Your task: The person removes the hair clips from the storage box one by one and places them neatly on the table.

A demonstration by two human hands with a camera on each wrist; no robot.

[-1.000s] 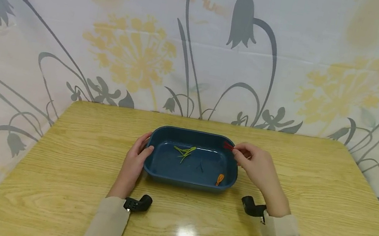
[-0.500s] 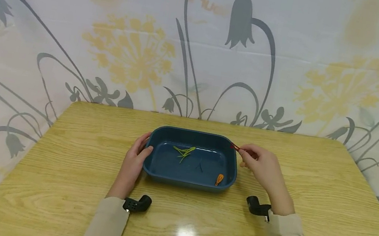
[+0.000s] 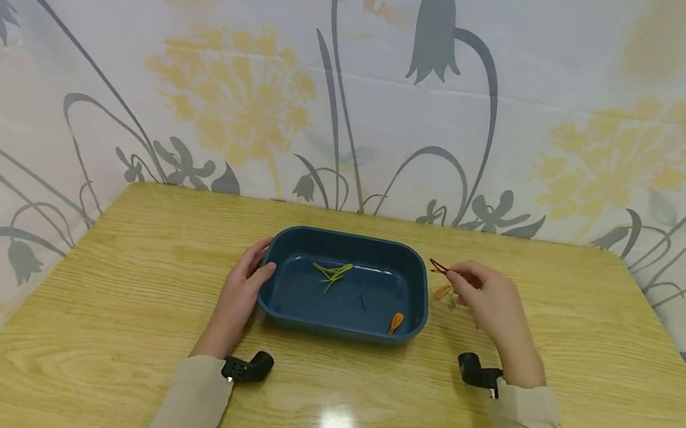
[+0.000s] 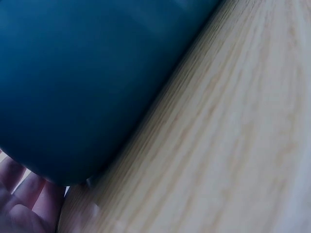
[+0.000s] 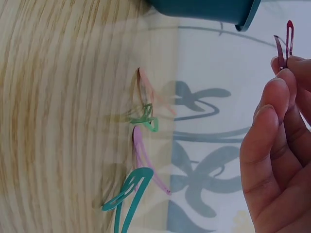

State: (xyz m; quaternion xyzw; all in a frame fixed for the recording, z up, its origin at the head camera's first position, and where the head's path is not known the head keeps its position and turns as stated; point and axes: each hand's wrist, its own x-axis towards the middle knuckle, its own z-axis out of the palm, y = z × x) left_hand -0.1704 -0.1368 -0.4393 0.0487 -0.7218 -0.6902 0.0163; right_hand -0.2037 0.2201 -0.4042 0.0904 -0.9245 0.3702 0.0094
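A dark red snap hair clip (image 3: pixel 438 266), bent apart, is pinched between thumb and fingertips of my right hand (image 3: pixel 492 311), just off the right end of a blue rectangular basin (image 3: pixel 337 332). My left hand (image 3: pixel 239 299) grips the basin's left end, thumb over the rim and fingers along the outside. Inside the basin lie yellow-green hair clips (image 3: pixel 333 273), a dark blue clip (image 3: pixel 363 298) and an orange clip (image 3: pixel 396 323). Below my right hand, the right wrist view has a teal clip (image 5: pixel 141 182), a purple clip (image 5: pixel 141 150), a green clip (image 5: pixel 146 119) and a salmon-orange clip (image 5: pixel 147 87) on the table.
The wooden table (image 3: pixel 118 297) reaches back to a curtain (image 3: pixel 363 96) printed with grey and yellow flowers. Each wrist wears a black camera, such as the right wrist camera (image 3: pixel 477 371).
My right hand has moved rightward with the red hair clip, from above the basin to outside its right rim. Clips on the table beside it have come into sight. The left hand keeps its hold.
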